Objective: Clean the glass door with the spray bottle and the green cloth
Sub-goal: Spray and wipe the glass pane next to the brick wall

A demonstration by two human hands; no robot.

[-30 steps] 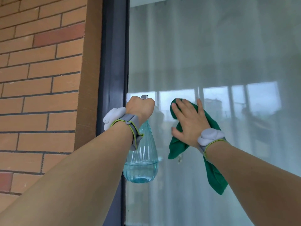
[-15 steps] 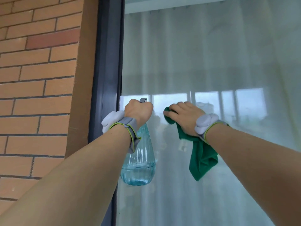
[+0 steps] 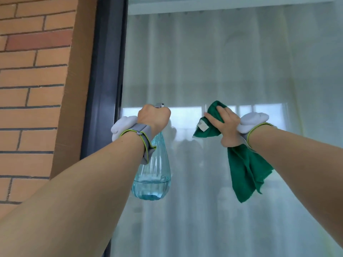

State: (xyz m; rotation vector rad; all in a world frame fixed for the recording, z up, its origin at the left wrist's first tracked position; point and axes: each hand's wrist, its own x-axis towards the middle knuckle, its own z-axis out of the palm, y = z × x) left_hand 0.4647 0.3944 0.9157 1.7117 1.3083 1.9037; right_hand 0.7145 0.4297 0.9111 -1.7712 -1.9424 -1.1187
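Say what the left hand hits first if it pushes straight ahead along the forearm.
Most likely the glass door. The left hand, gripping the spray bottle, points at the pane just right of the dark frame. Nothing shows between, though the gap is unclear.

an orange brick wall (image 3: 33,101) fills the left, edged by a tan reveal (image 3: 68,101) and a dark door frame (image 3: 105,80). behind the pane hangs a pale sheer curtain (image 3: 222,58); soft daylight and window reflections (image 3: 187,115) show.
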